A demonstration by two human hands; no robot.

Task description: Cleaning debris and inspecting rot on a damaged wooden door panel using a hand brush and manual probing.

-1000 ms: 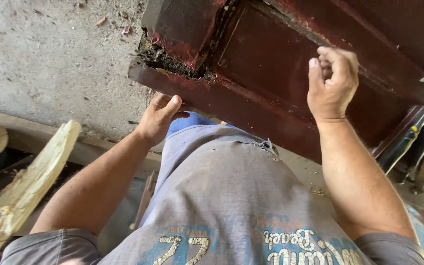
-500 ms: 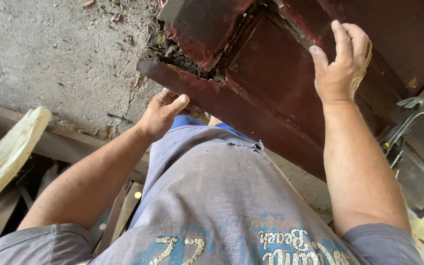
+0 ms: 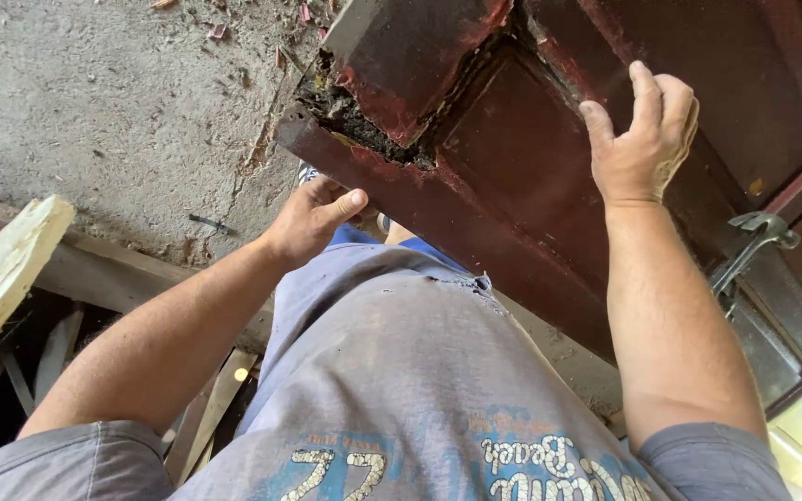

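**Two hands on a damaged dark red door**

The left hand reaches out from the lower left of the frame, forearm stretched forward, and cups the lower edge of a dark red wooden door near its broken corner. Its thumb lies along the edge, pointing right; the other fingers curl under the wood and are mostly hidden, so how tightly they close cannot be told. The right hand rises from the lower right on a nearly upright forearm and lies on the door's face in the upper right of the frame, with fingers slightly bent and close together, the thumb set apart, gripping nothing.

The door fills the upper right of the frame and slants down to the right. It is panelled, its paint worn and patchy. At the corner, upper centre, the wood is rotted and split open, showing dark crumbled material and pale splinters.

A metal hammer lies at the right edge, just beside the right forearm. The concrete floor at upper left carries scattered chips and debris. Pale wooden planks lie at the left edge. A grey shirt with a printed design fills the bottom centre.
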